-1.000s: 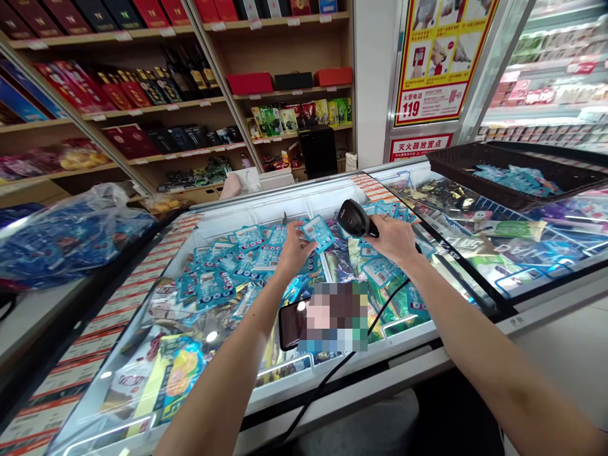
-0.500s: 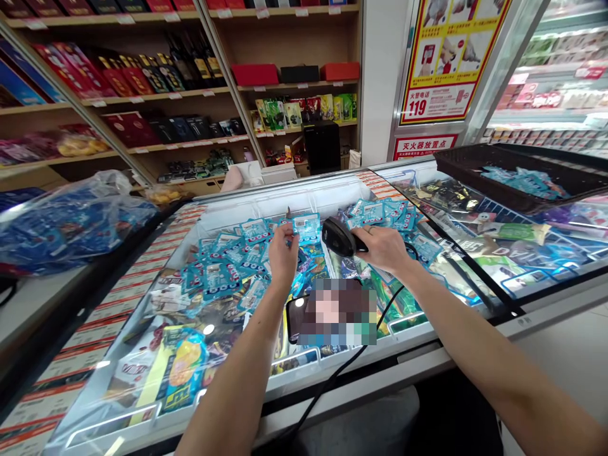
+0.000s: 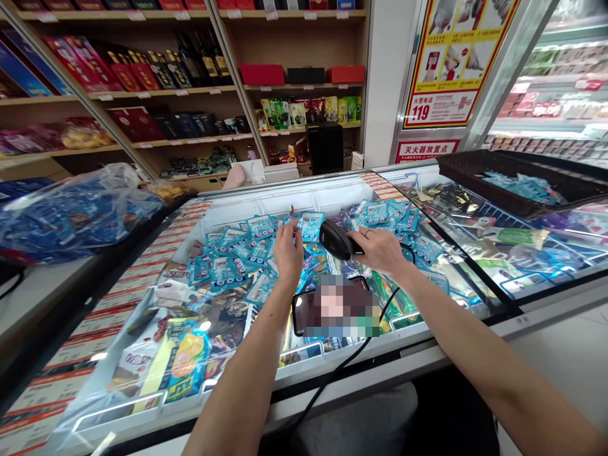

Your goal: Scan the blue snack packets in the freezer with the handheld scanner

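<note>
Left hand (image 3: 287, 253) pinches a blue packet (image 3: 312, 227) by its near-left edge, among loose packets (image 3: 228, 269); right hand (image 3: 380, 251) grips a black scanner (image 3: 335, 240), whose head has dropped and shifted left over the last second, so the packet now seems within its reach; a phone (image 3: 304, 310) lies nearer the body

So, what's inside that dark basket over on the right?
The dark basket holds a loose pile of light-blue packets. Whatever lies beneath the pile is covered, and the near wall hides part of the inside.
</note>
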`<state>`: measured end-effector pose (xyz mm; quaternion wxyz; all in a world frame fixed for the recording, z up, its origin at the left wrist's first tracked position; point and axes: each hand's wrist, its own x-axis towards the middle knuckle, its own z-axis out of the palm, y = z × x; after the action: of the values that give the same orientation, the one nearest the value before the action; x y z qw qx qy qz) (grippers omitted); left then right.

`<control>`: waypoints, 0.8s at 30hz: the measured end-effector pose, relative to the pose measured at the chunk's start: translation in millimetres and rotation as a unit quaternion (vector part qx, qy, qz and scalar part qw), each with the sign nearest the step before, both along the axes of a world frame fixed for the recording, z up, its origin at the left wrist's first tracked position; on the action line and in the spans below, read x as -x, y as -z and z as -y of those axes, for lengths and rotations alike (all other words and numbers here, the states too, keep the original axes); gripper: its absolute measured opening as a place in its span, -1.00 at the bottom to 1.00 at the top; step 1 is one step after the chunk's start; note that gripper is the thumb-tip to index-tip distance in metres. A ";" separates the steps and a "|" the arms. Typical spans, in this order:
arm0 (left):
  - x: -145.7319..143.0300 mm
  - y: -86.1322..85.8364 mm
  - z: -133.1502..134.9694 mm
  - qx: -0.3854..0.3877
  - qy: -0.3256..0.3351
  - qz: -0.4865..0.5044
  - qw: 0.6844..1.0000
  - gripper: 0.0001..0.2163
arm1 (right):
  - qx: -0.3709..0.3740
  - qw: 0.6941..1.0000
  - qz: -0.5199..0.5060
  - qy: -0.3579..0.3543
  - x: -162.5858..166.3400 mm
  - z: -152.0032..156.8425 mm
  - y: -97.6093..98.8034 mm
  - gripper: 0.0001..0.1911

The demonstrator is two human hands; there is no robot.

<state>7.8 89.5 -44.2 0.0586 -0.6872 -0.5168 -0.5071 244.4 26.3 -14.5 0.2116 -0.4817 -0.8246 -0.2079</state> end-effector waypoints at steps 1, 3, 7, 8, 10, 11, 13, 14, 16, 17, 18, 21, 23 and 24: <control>0.0 -0.6 0.5 -0.001 0.005 -0.001 1.000 -0.73 | -0.003 1.000 -0.002 0.001 0.1 0.1 0.2 -0.65; -0.1 -1.8 1.4 0.001 0.017 -0.005 1.000 -0.73 | -0.007 1.000 -0.007 0.004 -0.1 -0.1 0.6 -0.65; -0.8 -2.8 2.3 0.006 0.029 0.000 1.000 -0.71 | -0.010 1.000 -0.009 0.006 -0.6 -1.0 1.8 -0.65; -0.9 -2.8 2.3 0.006 0.031 0.002 1.000 -0.71 | -0.010 1.000 -0.008 0.006 -0.4 -1.2 2.0 -0.65; -1.0 -2.6 2.1 0.005 0.032 0.003 0.999 -0.71 | -0.009 1.000 -0.005 0.003 0.3 -1.5 2.2 -0.65; -1.1 -2.5 2.0 0.005 0.032 0.003 0.999 -0.71 | -0.008 1.000 -0.004 0.002 0.7 -1.5 2.1 -0.65; -1.2 -2.4 2.0 0.004 0.032 0.002 0.999 -0.71 | -0.007 1.000 -0.002 0.000 1.3 -1.2 1.5 -0.65; -1.4 -2.4 2.1 0.003 0.032 0.001 0.999 -0.71 | -0.007 1.000 -0.002 -0.001 1.6 -1.0 1.1 -0.66; -1.7 -2.7 2.5 0.001 0.031 -0.001 1.000 -0.71 | -0.005 1.000 -0.004 -0.001 1.7 -0.5 0.2 -0.66; -1.9 -2.8 2.7 0.001 0.030 -0.002 1.000 -0.70 | -0.004 1.000 -0.004 0.000 1.6 -0.3 -0.1 -0.66; -2.2 -2.9 2.9 0.000 0.030 -0.003 1.000 -0.70 | -0.003 1.000 -0.004 0.002 1.5 -0.2 -0.3 -0.66; -2.7 -3.0 3.2 -0.002 0.032 -0.003 0.999 -0.70 | -0.001 1.000 -0.001 0.006 1.5 0.1 -0.5 -0.66; -2.8 -3.0 3.2 -0.003 0.033 -0.003 0.999 -0.70 | 0.000 1.000 0.000 0.006 1.7 0.2 -0.4 -0.66; -2.8 -3.0 3.2 -0.004 0.033 -0.003 0.999 -0.70 | 0.000 1.000 0.001 0.006 1.8 0.3 -0.5 -0.66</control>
<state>10.6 86.4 -41.3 0.0463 -0.7054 -0.4914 -0.5086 242.6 26.0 -14.0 0.2094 -0.4861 -0.8222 -0.2094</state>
